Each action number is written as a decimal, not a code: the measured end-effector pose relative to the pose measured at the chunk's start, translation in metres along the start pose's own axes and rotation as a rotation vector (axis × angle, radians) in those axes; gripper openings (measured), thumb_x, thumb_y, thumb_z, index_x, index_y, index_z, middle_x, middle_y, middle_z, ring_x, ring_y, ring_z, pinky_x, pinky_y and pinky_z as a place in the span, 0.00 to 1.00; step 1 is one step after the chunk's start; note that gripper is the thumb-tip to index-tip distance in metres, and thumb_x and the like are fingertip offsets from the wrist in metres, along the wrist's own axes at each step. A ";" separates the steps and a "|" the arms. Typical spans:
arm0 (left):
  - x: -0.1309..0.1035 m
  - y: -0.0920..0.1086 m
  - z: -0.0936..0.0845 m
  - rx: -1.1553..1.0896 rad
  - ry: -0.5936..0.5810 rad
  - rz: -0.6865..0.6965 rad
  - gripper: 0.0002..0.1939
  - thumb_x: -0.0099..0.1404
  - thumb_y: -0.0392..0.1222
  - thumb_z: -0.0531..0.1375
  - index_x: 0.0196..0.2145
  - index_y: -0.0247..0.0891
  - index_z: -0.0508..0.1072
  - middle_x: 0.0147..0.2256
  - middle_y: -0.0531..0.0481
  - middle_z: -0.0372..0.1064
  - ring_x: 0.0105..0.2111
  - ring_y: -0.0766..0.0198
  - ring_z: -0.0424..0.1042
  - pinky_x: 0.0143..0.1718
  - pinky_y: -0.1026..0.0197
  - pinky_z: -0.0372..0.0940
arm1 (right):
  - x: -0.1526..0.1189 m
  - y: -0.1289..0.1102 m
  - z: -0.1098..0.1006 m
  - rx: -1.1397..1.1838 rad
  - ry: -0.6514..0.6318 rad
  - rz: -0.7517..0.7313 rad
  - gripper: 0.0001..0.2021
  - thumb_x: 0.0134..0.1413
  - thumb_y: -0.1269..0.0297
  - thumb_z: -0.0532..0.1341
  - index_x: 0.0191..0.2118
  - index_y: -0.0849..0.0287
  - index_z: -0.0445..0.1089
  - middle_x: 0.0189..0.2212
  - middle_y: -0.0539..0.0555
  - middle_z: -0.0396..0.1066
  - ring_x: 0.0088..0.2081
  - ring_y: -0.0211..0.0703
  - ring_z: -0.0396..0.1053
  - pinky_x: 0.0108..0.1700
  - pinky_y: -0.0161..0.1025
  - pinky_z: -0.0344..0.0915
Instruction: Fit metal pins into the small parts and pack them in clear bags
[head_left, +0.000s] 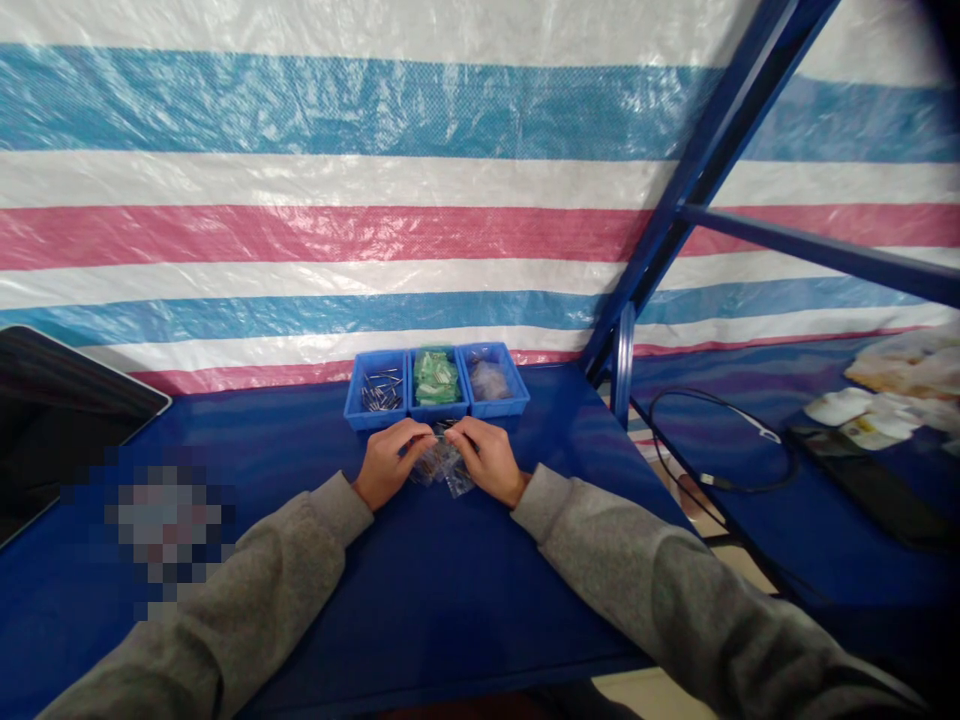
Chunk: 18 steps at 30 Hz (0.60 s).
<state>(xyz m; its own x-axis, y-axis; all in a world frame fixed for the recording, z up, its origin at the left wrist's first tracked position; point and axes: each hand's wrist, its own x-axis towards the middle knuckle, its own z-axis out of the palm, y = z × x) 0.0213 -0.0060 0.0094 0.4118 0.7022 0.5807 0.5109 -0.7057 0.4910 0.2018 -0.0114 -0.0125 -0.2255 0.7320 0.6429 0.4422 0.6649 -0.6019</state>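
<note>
My left hand (pixel 396 460) and my right hand (pixel 489 460) come together over the blue table (pixel 450 600), fingertips pinched and almost touching. A small clear plastic bag (pixel 458 482) hangs below the right fingers. Both hands appear to grip its upper edge, though the fingers partly cover it. More clear bags with small brownish contents (pixel 429 466) show between the hands, too small to make out. Just beyond stand three blue bins: the left bin (pixel 355 402) has thin metal pieces (pixel 382 390), the middle one green packets (pixel 436 376), the right one clear plastic bags (pixel 491 382).
At the left lies a dark screen-like panel (pixel 60 420), with a blurred-out patch (pixel 169 520) near it. A blue metal frame (pixel 675 220) rises at the right. Beyond it, a second table carries a black cable (pixel 720 488), a dark flat object (pixel 870 480) and pale plastic bags (pixel 915 365).
</note>
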 end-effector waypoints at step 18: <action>0.001 0.000 -0.003 0.051 -0.043 -0.037 0.17 0.67 0.43 0.50 0.23 0.36 0.67 0.20 0.54 0.64 0.22 0.70 0.64 0.28 0.66 0.58 | 0.001 -0.003 -0.001 0.052 -0.021 -0.032 0.10 0.61 0.64 0.51 0.35 0.58 0.68 0.30 0.53 0.69 0.32 0.39 0.67 0.38 0.35 0.63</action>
<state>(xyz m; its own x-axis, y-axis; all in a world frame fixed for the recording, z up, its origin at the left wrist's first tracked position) 0.0195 -0.0057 0.0113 0.4237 0.7320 0.5335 0.5638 -0.6741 0.4772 0.2009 -0.0127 -0.0091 -0.2572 0.7127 0.6527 0.3889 0.6946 -0.6052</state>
